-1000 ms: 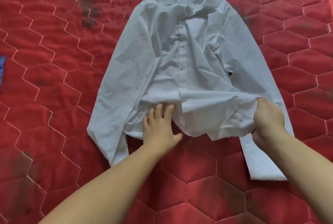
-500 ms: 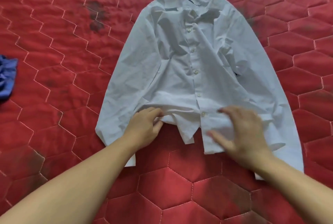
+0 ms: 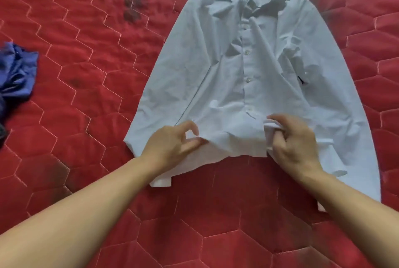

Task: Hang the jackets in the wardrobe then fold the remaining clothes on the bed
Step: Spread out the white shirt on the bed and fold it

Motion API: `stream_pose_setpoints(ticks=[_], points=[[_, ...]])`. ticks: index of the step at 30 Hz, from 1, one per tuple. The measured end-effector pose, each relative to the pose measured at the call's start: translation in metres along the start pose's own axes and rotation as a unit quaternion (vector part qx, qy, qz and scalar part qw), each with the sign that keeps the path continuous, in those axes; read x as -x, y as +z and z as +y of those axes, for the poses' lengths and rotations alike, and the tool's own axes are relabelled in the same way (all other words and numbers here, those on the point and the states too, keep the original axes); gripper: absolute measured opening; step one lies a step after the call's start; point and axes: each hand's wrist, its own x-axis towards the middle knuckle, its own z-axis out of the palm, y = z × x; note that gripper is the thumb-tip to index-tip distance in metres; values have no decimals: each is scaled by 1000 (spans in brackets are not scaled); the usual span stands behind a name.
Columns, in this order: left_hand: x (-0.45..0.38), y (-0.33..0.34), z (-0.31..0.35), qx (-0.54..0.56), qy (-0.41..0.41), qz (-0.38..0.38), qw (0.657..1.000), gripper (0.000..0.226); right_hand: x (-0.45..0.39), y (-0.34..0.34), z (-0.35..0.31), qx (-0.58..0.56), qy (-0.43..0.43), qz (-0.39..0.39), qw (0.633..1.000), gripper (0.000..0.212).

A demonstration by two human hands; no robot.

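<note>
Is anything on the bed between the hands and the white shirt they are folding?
Nothing visible. The left hand and right hand already pinch the white shirt at its hem. The blue garment lies apart at the bed's left edge.

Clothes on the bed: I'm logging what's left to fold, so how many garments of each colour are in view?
White: 1, the shirt, hem held by both hands
Blue: 1, the crumpled garment at the left edge
Total: 2

Your left hand (image 3: 172,144) and right hand (image 3: 293,142): bare, both forearms bare, no sleeves, rings or watch showing.
</note>
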Motion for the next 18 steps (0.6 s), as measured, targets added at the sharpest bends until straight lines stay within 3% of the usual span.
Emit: stream_pose_setpoints(ticks=[2, 3, 6, 9, 12, 15, 18], points=[[-3, 4, -1, -103, 22, -27, 994, 42, -6, -5, -3, -26, 29, 15, 999, 28], [-3, 9, -4, -164, 29, -43, 985, 47, -7, -6, -2, -3, 36, -12, 999, 28], [6, 27, -11, -302, -3, -96, 948, 68, 11, -1, 8, 206, 39, -169, 963, 47], [20, 37, -17, -316, -3, -85, 945, 65, 43, 2, 24, 293, 3, -167, 941, 72], [35, 39, -27, -284, 49, -97, 953, 61, 70, -1, 47, 338, 1, -148, 929, 79], [45, 33, -31, -251, 55, -148, 955, 61, 78, -7, 61, 322, -6, -136, 937, 61], [49, 32, -30, -263, 57, -188, 945, 62, 75, -15, 60, 262, -77, -110, 956, 45]])
